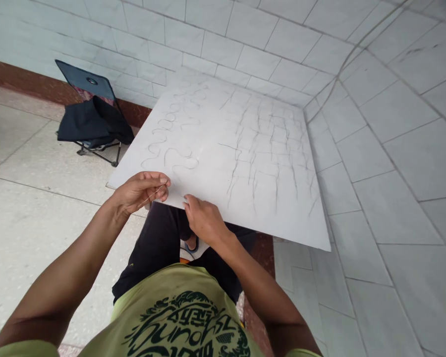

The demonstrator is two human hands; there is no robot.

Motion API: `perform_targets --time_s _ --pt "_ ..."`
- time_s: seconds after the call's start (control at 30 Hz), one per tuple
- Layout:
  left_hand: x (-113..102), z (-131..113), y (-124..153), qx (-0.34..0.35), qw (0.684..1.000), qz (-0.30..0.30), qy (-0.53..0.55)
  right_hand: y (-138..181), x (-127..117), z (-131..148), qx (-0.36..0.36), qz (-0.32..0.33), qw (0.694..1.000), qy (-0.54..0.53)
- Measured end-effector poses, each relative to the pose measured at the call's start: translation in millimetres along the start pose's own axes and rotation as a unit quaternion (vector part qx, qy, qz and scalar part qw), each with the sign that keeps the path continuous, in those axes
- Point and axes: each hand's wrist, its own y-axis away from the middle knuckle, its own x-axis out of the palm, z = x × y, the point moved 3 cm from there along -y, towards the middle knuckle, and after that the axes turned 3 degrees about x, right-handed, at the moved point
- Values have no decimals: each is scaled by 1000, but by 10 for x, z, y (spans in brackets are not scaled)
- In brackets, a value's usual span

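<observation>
You have two hands in view, one left [143,191] and one right [205,218], and one thin strand [151,197] that you can make out at the left one. You have one white board [282,225] before you, bearing two groups of marks: several wavy lines [173,121] and many crossing lines [255,161] (too faint and tangled for you to tally exactly). Count also one folding chair [82,78], one dark cloth [92,124], one cable [337,78], two tiled walls [223,49] and your one printed shirt [171,292].
</observation>
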Motion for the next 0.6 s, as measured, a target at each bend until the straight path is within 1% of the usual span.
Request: perform_targets --time_s 0.1,0.17,0.3,0.37,0.43,0.5,0.6 --pt "-26 -29 4 -6 1000 -5 -2 29 65 79 -13 -5 1000 26" --pt "-45 -40 8 -3 1000 -5 -1 41 100 94 8 -8 1000 24" --pt "-60 -30 19 8 1000 -1 2 60 159 123 73 -40 995 -56" --pt "-59 -26 25 7 1000 0 -1 77 184 160 84 -61 989 -106" --pt "-62 -38 28 7 1000 1 -4 98 207 196 85 -69 986 -128" --pt "-72 -67 25 9 1000 5 -8 112 230 219 76 -54 990 -109" --pt "-93 -124 13 12 1000 12 -15 115 251 217 58 -31 997 -43"
